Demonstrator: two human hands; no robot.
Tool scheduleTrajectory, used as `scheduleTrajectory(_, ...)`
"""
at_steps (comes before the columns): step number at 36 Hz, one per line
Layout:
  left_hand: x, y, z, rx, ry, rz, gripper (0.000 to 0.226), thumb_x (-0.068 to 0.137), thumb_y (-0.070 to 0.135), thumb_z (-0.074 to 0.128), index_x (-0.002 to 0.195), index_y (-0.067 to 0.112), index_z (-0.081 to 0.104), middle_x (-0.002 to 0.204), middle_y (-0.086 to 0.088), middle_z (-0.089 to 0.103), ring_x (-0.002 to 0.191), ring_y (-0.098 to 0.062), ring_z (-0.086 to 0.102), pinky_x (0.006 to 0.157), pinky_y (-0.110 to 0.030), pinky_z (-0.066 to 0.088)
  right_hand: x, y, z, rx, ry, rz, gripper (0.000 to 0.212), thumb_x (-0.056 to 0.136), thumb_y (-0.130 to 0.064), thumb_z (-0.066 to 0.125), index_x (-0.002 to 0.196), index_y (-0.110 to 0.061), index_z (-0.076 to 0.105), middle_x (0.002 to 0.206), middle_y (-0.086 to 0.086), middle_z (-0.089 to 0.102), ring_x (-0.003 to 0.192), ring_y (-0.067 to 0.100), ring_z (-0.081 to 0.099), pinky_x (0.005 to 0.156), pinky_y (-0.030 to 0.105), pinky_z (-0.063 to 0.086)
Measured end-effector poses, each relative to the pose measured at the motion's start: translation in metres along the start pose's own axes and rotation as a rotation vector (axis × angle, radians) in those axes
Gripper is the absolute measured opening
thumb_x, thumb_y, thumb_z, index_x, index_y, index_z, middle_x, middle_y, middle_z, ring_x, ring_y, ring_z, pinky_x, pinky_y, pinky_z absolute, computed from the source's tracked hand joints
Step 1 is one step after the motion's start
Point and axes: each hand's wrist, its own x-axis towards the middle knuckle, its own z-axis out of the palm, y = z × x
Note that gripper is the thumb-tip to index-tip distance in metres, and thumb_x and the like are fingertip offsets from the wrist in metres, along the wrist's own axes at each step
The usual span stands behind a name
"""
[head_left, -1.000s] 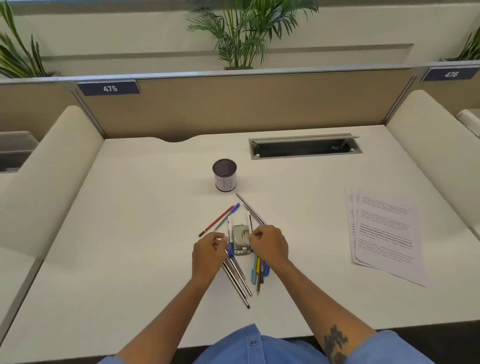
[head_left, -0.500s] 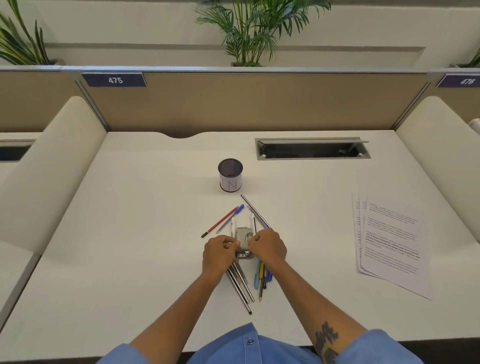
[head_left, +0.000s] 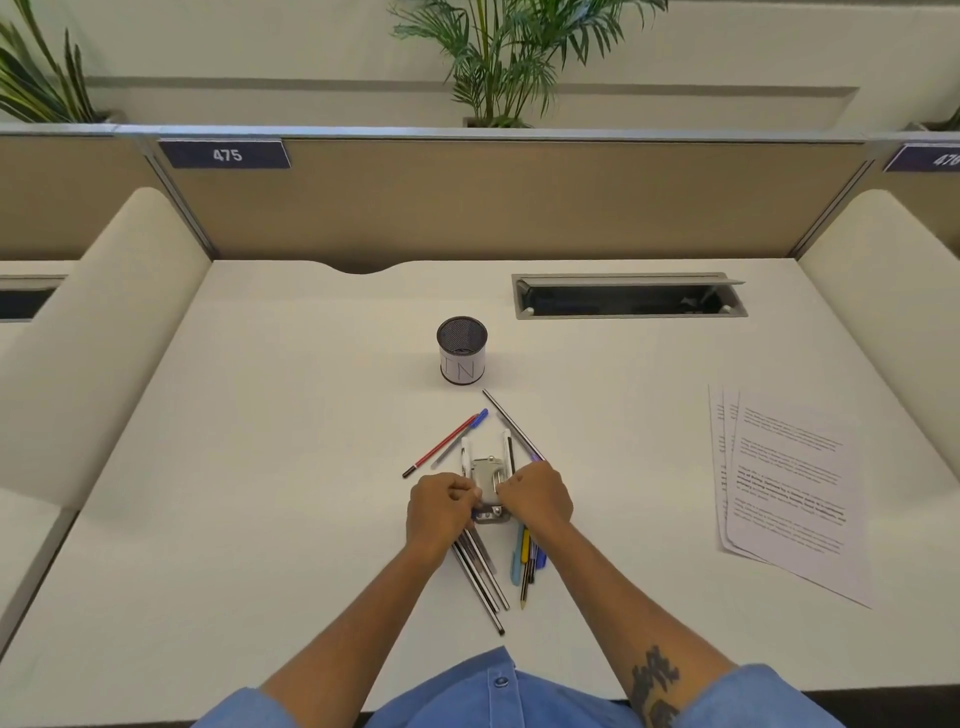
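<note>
A silver metal tool (head_left: 487, 480) is lying just below the centre of the frame, on top of a scatter of pens on the white desk (head_left: 260, 467). A person is closing both hands on it. The left grip (head_left: 441, 506) is clenching round its left edge with curled fingers, and the right grip (head_left: 535, 499) is clasping its right edge the same way. What kind of tool it is cannot be told.

Two white markers (head_left: 465, 451) are poking out above the tool. A red pen (head_left: 441, 446) and a blue-capped pen (head_left: 460, 438) are slanting away to the upper left. A long dark pen (head_left: 511, 423) is running toward the upper centre. Below the left grip, several dark pens (head_left: 480, 577) are fanning toward the lower edge. A bundle of coloured pens (head_left: 525, 558) is showing under the right wrist.

A black mesh pen holder (head_left: 462, 351) is standing upright above the pens, well apart from them. A stack of printed sheets (head_left: 789, 488) is lying at the right. A cable tray (head_left: 628, 296) is sitting open at upper right, and a plate marked 475 (head_left: 224, 154) is hanging on the partition at upper left.
</note>
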Motion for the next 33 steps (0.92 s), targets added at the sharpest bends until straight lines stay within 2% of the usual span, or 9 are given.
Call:
scheduleTrajectory(5, -0.002, 0.002, 0.000, 0.009, 0.010, 0.015, 0.009, 0.095, 0.016, 0.081, 0.102, 0.011, 0.082, 0.080, -0.002, 0.082, 0.068, -0.018, 0.078, 0.079, -0.044, 0.069, -0.002, 0.004, 0.001, 0.039, 0.013, -0.019, 0.021, 0.093, -0.023, 0.069, 0.074, -0.015, 0.064, 0.072, 0.000, 0.062, 0.066, 0.020, 0.058, 0.051, 0.025, 0.038)
scheduleTrajectory(11, -0.002, 0.007, -0.002, 0.023, 0.036, 0.040, 0.006, 0.094, 0.020, 0.082, 0.099, 0.017, 0.082, 0.077, 0.009, 0.079, 0.062, -0.008, 0.076, 0.079, -0.041, 0.070, -0.003, 0.008, -0.001, 0.110, 0.028, -0.084, 0.030, 0.090, -0.018, 0.068, 0.060, -0.017, 0.061, 0.057, -0.002, 0.057, 0.053, 0.015, 0.051, 0.052, 0.027, 0.040)
scheduleTrajectory(14, -0.001, 0.013, -0.002, 0.044, 0.053, 0.074, 0.011, 0.094, 0.022, 0.083, 0.103, 0.017, 0.083, 0.084, 0.008, 0.079, 0.074, -0.008, 0.077, 0.082, -0.038, 0.068, -0.004, 0.009, -0.006, 0.154, 0.048, -0.115, 0.032, 0.089, -0.017, 0.068, 0.058, -0.018, 0.059, 0.056, 0.004, 0.058, 0.052, 0.019, 0.056, 0.053, 0.031, 0.042)
scheduleTrajectory(17, 0.000, 0.020, -0.001, 0.049, 0.052, 0.104, 0.013, 0.095, 0.023, 0.082, 0.105, 0.016, 0.083, 0.086, 0.006, 0.080, 0.067, -0.009, 0.077, 0.076, -0.039, 0.070, -0.005, 0.008, -0.012, 0.186, 0.092, -0.130, 0.033, 0.088, -0.018, 0.066, 0.056, -0.020, 0.055, 0.054, -0.001, 0.054, 0.049, 0.016, 0.050, 0.051, 0.030, 0.039)
scheduleTrajectory(20, 0.000, 0.029, 0.002, 0.048, 0.040, 0.124, 0.012, 0.096, 0.024, 0.080, 0.104, 0.015, 0.082, 0.085, 0.004, 0.080, 0.063, -0.014, 0.077, 0.071, -0.043, 0.070, -0.004, 0.009, -0.019, 0.174, 0.130, -0.141, 0.031, 0.090, -0.020, 0.062, 0.060, -0.019, 0.057, 0.056, -0.003, 0.054, 0.052, 0.015, 0.047, 0.051, 0.029, 0.038)
scheduleTrajectory(25, 0.000, 0.048, 0.017, 0.022, 0.004, 0.144, 0.012, 0.095, 0.019, 0.079, 0.104, 0.011, 0.083, 0.090, -0.003, 0.082, 0.079, -0.023, 0.079, 0.079, -0.048, 0.068, 0.002, 0.020, -0.036, 0.161, 0.190, -0.136, 0.030, 0.093, -0.022, 0.057, 0.065, -0.011, 0.063, 0.064, 0.003, 0.065, 0.055, 0.017, 0.052, 0.052, 0.029, 0.038)
scheduleTrajectory(29, -0.002, 0.062, 0.036, 0.055, 0.005, 0.170, 0.016, 0.096, 0.021, 0.079, 0.108, 0.011, 0.083, 0.094, -0.002, 0.083, 0.084, -0.018, 0.078, 0.083, -0.039, 0.066, 0.008, 0.035, -0.051, 0.168, 0.208, -0.107, 0.028, 0.092, -0.023, 0.059, 0.072, -0.006, 0.070, 0.072, 0.008, 0.073, 0.059, 0.020, 0.058, 0.054, 0.030, 0.042)
scheduleTrajectory(33, -0.004, 0.074, 0.057, 0.043, -0.032, 0.166, 0.014, 0.096, 0.021, 0.079, 0.106, 0.012, 0.083, 0.092, -0.001, 0.081, 0.082, -0.017, 0.077, 0.084, -0.043, 0.068, 0.016, 0.051, -0.066, 0.174, 0.232, -0.084, 0.028, 0.091, -0.022, 0.059, 0.075, -0.003, 0.070, 0.074, 0.010, 0.074, 0.062, 0.024, 0.060, 0.055, 0.031, 0.041)
